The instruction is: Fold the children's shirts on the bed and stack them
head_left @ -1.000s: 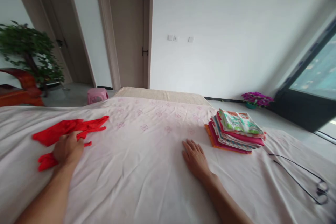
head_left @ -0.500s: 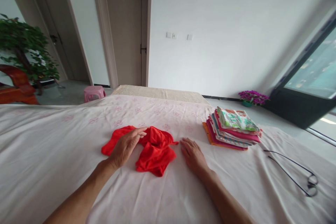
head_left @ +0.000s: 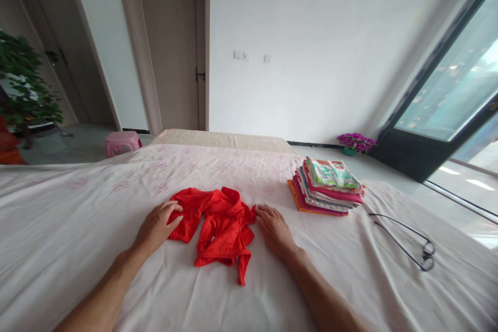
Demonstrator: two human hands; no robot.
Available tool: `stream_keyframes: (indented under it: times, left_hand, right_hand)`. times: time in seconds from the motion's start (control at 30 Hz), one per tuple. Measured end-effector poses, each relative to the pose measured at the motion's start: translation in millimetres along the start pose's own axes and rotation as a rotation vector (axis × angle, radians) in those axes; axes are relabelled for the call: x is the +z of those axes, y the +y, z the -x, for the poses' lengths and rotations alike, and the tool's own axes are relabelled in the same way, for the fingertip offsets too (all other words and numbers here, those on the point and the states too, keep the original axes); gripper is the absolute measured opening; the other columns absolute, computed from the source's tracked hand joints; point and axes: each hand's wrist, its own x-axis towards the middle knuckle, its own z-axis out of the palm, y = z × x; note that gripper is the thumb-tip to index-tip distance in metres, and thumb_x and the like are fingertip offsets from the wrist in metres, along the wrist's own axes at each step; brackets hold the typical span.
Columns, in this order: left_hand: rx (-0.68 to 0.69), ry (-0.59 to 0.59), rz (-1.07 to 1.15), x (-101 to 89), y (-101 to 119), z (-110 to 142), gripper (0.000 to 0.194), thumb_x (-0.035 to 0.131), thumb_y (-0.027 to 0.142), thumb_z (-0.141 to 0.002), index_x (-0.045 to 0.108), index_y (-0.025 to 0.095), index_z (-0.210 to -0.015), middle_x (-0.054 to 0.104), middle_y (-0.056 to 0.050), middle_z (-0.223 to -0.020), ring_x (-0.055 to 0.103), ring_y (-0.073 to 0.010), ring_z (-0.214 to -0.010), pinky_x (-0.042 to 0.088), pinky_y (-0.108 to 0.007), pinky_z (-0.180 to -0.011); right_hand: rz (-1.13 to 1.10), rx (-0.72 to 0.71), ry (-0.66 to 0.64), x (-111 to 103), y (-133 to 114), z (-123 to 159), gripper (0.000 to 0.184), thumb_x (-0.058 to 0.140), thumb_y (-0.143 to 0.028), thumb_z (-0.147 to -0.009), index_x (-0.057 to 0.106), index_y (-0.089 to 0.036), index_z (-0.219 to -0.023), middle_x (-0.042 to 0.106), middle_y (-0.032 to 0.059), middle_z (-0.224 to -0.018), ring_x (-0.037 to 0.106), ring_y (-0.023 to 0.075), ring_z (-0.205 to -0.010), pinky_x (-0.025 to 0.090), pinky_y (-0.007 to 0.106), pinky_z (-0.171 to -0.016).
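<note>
A crumpled red garment (head_left: pixel 223 223) with small holes in its fabric lies on the pale bedsheet, one narrow strip trailing toward me. At its left end rests my left hand (head_left: pixel 157 223), thumb and fingers apart on the cloth's edge. My right hand (head_left: pixel 277 229) lies low on the sheet at the garment's right side, fingers stretched out and fingertips touching a small point of the red fabric. The right thumb is hidden.
A stack of folded, colourful cloths (head_left: pixel 330 187) stands right of my right hand. Black-framed glasses (head_left: pixel 427 254) lie farther right. Beyond the sheet (head_left: pixel 155 295) are a pink stool (head_left: pixel 122 142), a pot of purple flowers (head_left: pixel 355 141) and a leafy plant (head_left: pixel 27 83).
My left hand has moved left, from over the red garment to its left end. The garment is more spread out, and its strip now trails toward me. My right hand stays beside it.
</note>
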Motion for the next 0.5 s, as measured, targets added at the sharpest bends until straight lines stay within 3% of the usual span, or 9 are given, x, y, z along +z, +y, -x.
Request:
stream_keyframes:
  times: [0.1, 0.23, 0.33, 0.5]
  left_hand:
    - [0.008, 0.010, 0.037, -0.8, 1, -2, 0.017, 0.051, 0.035, -0.086, 0.064, 0.025, -0.086, 0.071, -0.007, -0.106, 0.064, -0.0244, -0.110, 0.047, -0.037, -0.099]
    - [-0.142, 0.044, 0.118, -4.3, 2, 1, 0.020, 0.046, 0.040, -0.089, 0.060, 0.026, -0.093, 0.073, -0.004, -0.098, 0.068, -0.0218, -0.092, 0.051, -0.034, -0.086]
    - [-0.305, 0.141, 0.198, -7.8, 2, 4, 0.027, 0.045, 0.047, -0.090, 0.059, 0.026, -0.098, 0.073, -0.003, -0.098, 0.069, -0.0217, -0.089, 0.051, -0.032, -0.082]
    - [-0.439, 0.334, 0.297, -14.2, 3, 3, 0.033, 0.047, 0.051, -0.085, 0.060, 0.022, -0.095, 0.072, -0.006, -0.094, 0.068, -0.0248, -0.091, 0.053, -0.033, -0.082]
  right_hand:
    - [-0.014, -0.003, 0.005, -1, -1, 0, 0.040, 0.038, -0.036, -0.102, 0.062, -0.023, -0.131, 0.059, 0.0065, -0.139, 0.048, 0.0211, -0.134, 0.033, 0.037, -0.115]
    - [-0.034, -0.010, 0.009, -2, -2, 0, 0.040, 0.041, -0.036, -0.101, 0.062, -0.023, -0.132, 0.060, 0.0061, -0.138, 0.049, 0.0208, -0.132, 0.034, 0.036, -0.114]
    - [-0.039, -0.013, 0.001, -2, -3, 1, 0.040, 0.042, -0.036, -0.101, 0.062, -0.023, -0.132, 0.059, 0.0061, -0.139, 0.049, 0.0210, -0.132, 0.033, 0.036, -0.114]
    - [-0.038, -0.018, -0.004, -4, -4, 2, 0.039, 0.042, -0.036, -0.101, 0.062, -0.023, -0.132, 0.059, 0.0059, -0.139, 0.050, 0.0211, -0.132, 0.033, 0.036, -0.114]
